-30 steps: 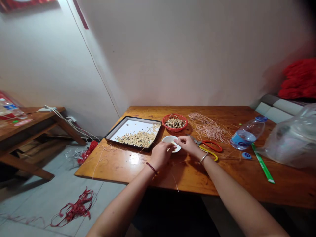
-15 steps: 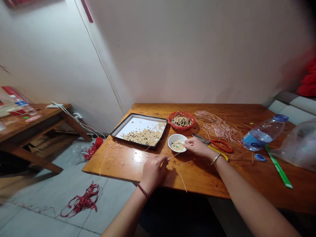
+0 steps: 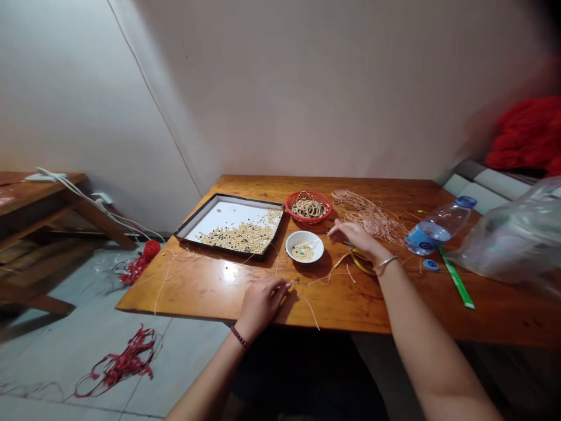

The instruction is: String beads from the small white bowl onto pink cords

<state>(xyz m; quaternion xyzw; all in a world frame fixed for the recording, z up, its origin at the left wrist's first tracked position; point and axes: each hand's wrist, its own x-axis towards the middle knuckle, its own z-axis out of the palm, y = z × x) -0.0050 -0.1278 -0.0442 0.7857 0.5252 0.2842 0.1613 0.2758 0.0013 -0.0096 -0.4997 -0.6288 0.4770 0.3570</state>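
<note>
My left hand (image 3: 262,301) rests near the front edge of the wooden table (image 3: 210,286), fingers pinched on one end of a thin pale cord (image 3: 322,277). My right hand (image 3: 354,235) hovers beside the small white bowl of beads (image 3: 304,246), just above the red and yellow scissors (image 3: 359,261); its fingers are curled, and I cannot make out anything in them. The cord runs across the table between the two hands. A black-rimmed tray (image 3: 231,225) with several loose light beads lies to the left of the bowl.
A red basket of strung beads (image 3: 308,206) and a heap of pink cords (image 3: 370,216) lie at the back. A water bottle (image 3: 438,230), its blue cap (image 3: 431,265), a green ruler (image 3: 456,279) and a clear plastic bag (image 3: 517,240) are at the right. Red cord (image 3: 116,365) lies on the floor.
My left hand has drawn back from the bowl toward the table's front edge, pulling the cord out. My right hand has moved from the bowl to the right, over the scissors.
</note>
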